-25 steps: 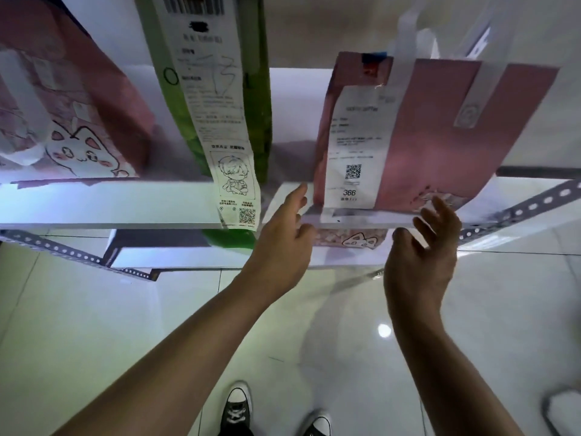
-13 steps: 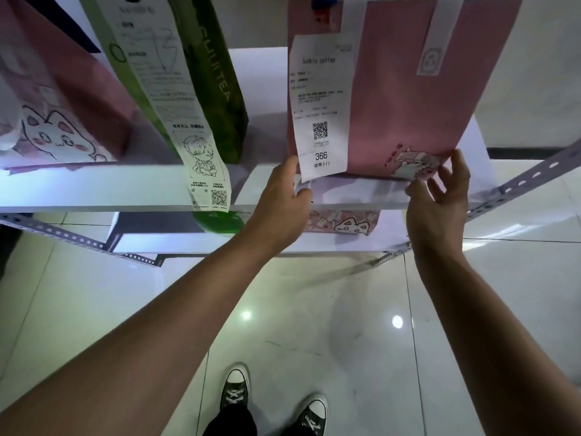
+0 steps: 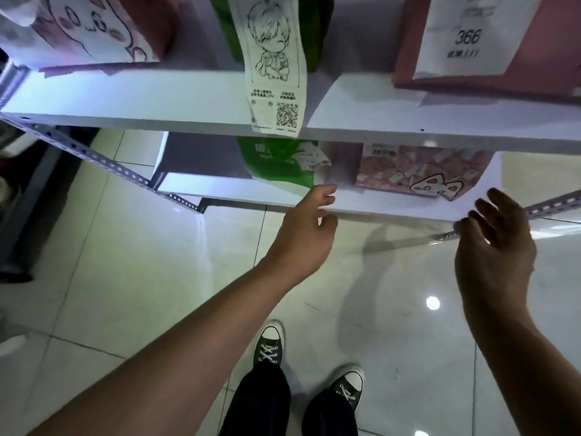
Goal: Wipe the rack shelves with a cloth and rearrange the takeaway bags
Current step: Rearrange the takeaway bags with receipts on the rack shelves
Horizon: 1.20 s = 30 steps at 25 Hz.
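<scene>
Both hands are out in front of the lower shelf [image 3: 393, 206] and both are empty: the left hand [image 3: 303, 234] has loose fingers, its fingertips at the shelf's front edge just beside the green bag [image 3: 276, 162], and the right hand [image 3: 496, 243] hangs with fingers spread and relaxed by the shelf's right corner. A pink bag with a cat face [image 3: 421, 171] sits on that lower shelf, right of the green one. Up on the upper shelf [image 3: 157, 96] there's a pink bag with a receipt marked 366 [image 3: 534, 64] on the right, a green bag with a long cartoon receipt [image 3: 275, 61] hanging over the edge in the middle, and another pink cat bag [image 3: 94, 29] on the left. Sneakers [image 3: 268, 344] stand on the glossy tiled floor [image 3: 141, 278].
</scene>
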### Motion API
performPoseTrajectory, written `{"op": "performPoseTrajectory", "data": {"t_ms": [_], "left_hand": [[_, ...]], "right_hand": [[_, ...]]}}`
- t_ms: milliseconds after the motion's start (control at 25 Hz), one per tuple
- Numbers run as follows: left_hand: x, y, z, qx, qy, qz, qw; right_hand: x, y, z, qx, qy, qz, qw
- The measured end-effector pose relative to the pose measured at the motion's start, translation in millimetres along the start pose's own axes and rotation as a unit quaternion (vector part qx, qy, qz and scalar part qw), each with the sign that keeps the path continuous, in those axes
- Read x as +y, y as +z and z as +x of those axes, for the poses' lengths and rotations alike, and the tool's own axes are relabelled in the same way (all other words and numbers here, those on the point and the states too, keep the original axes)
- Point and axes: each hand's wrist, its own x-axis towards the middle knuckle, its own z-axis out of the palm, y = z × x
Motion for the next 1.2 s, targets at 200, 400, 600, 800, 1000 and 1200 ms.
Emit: {"op": "performPoseTrajectory", "data": {"t_ms": [200, 400, 600, 800, 1000, 1200], "left_hand": [[-90, -37, 43, 0.050, -0.063, -0.004, 0.997], [-147, -86, 120, 0.105, -0.112, -0.001, 0.988], [-158, -121, 196, 0.178, -0.136, -0.117, 0.968], [-137, -137, 221, 0.130, -0.060, -0.047, 0.989], [-155, -154, 217, 0.156, -0.067, -0.093, 0.981], [-165, -173, 214, 0.166, -0.084, -0.138, 0.973]], "right_hand": [[45, 100, 2, -0.152, 0.010, -0.059, 0.987], [71, 215, 33, -0.245, 0.001, -0.095, 0.965], [85, 276, 44, -0.220, -0.021, -0.092, 0.971], [86, 295, 32, -0.191, -0.008, -0.101, 0.976], [64, 326, 41, -0.227, -0.005, -0.058, 0.972], [48, 347, 42, -0.259, 0.049, -0.017, 0.964]]}}
